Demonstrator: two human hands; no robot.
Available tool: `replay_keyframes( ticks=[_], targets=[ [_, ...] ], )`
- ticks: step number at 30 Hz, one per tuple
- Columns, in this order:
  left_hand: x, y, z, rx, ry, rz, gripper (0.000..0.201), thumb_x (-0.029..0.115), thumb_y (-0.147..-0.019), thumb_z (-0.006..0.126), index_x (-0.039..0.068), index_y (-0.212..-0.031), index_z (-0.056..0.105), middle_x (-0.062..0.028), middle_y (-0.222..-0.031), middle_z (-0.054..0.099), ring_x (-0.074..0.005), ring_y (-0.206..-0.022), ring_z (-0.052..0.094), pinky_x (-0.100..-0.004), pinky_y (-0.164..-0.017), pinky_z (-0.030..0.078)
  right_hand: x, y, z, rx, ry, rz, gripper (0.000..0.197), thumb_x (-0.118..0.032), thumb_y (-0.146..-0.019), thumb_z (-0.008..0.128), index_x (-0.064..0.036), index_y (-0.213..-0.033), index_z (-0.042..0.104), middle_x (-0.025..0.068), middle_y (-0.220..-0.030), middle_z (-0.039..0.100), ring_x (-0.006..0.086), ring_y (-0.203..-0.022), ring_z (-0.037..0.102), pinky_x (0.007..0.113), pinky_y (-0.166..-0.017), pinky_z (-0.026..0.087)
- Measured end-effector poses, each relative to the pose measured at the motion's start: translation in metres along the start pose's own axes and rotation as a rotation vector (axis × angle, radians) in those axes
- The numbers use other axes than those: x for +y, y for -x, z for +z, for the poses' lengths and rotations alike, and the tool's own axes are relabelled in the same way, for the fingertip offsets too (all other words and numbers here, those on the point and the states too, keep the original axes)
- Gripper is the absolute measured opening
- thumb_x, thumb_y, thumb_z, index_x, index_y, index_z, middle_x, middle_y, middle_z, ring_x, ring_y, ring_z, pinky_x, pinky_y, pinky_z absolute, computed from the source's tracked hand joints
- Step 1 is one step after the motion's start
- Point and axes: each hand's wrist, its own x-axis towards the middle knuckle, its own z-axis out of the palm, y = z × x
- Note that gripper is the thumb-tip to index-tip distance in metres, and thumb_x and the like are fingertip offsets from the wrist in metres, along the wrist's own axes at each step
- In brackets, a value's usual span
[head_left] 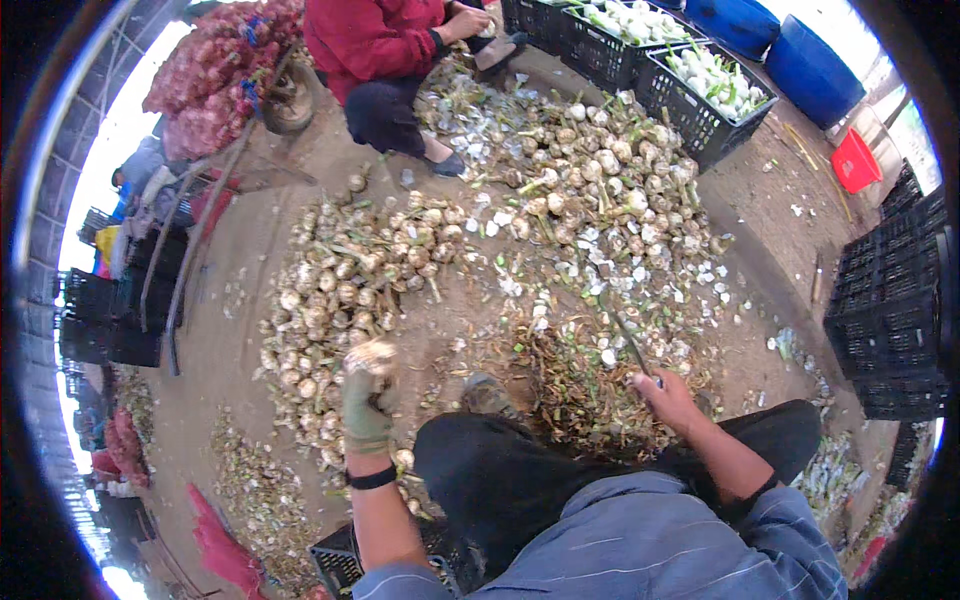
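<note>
My right hand [667,398] is closed around the handle of a long, narrow knife [626,338]. Its dark blade points away from me, above a heap of dry brown and green trimmings [570,390]. On the left, my left hand [368,405] wears a pale green glove and is raised beside a pile of untrimmed garlic bulbs [325,310]. Motion smears its fingertips, so whether they hold a bulb is unclear. A larger pile of garlic bulbs [620,180] spreads across the floor ahead, with whitish skins scattered around it.
Another person [385,60] in a red jacket sits ahead. Black crates [705,105] of cleaned garlic and blue barrels [815,70] stand far right. A red bucket [856,160] and stacked black crates [890,300] line the right. Red net sacks [215,85] lie far left.
</note>
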Motion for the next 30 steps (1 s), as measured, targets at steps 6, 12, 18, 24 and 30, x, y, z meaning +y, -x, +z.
replay_keyframes(
  ticks=[6, 12, 18, 24, 30],
  targets=[
    [0.058, 0.043, 0.165, -0.607, -0.327, -0.027, 0.075, 0.007, -0.064, 0.068, -0.004, -0.134, 0.047, -0.0095, -0.109, 0.065, -0.0173, -0.098, 0.064, -0.0294, -0.088, 0.05, -0.085, 0.062, -0.031, 0.006, -0.073, -0.355, 0.024, -0.027, -0.085, 0.063, -0.0031, -0.083, 0.062, 0.0115, -0.069, 0.057, 0.0248, -0.066, 0.058, 0.04, -0.061, 0.046],
    [0.017, 0.091, 0.229, -0.895, -0.634, 0.033, 0.063, 0.01, -0.072, 0.071, -0.004, -0.13, 0.051, -0.0113, -0.11, 0.067, -0.0197, -0.101, 0.065, -0.032, -0.091, 0.05, -0.119, 0.117, -0.06, -0.019, -0.011, -0.766, 0.021, -0.02, -0.075, 0.068, -0.0027, -0.082, 0.058, 0.0179, -0.077, 0.058, 0.0379, -0.072, 0.059, 0.044, -0.063, 0.047],
    [-0.041, 0.123, 0.245, -0.84, -0.604, 0.119, 0.06, 0.026, -0.072, 0.082, 0.0, -0.12, 0.059, -0.0115, -0.11, 0.068, -0.0246, -0.101, 0.066, -0.0357, -0.09, 0.051, -0.092, 0.138, -0.071, 0.035, 0.14, -0.802, 0.033, -0.021, -0.069, 0.075, -0.0019, -0.083, 0.051, 0.0168, -0.081, 0.052, 0.0398, -0.073, 0.058, 0.047, -0.062, 0.047],
    [-0.071, 0.138, 0.249, -0.823, -0.577, 0.212, 0.061, 0.026, -0.072, 0.082, 0.0, -0.122, 0.057, -0.0105, -0.11, 0.068, -0.0213, -0.102, 0.065, -0.036, -0.089, 0.052, -0.071, 0.146, -0.072, 0.055, 0.195, -0.776, 0.035, -0.017, -0.065, 0.076, -0.002, -0.082, 0.05, 0.0158, -0.08, 0.051, 0.0392, -0.072, 0.056, 0.046, -0.061, 0.045],
    [-0.095, 0.143, 0.233, -0.778, -0.586, 0.176, 0.055, 0.026, -0.073, 0.081, 0.001, -0.117, 0.06, -0.0103, -0.109, 0.068, -0.0198, -0.1, 0.066, -0.0339, -0.089, 0.052, -0.062, 0.145, -0.064, 0.072, 0.298, -0.725, 0.037, -0.021, -0.067, 0.078, -0.0029, -0.086, 0.053, 0.0158, -0.084, 0.055, 0.0397, -0.077, 0.059, 0.048, -0.065, 0.049]
  ],
)
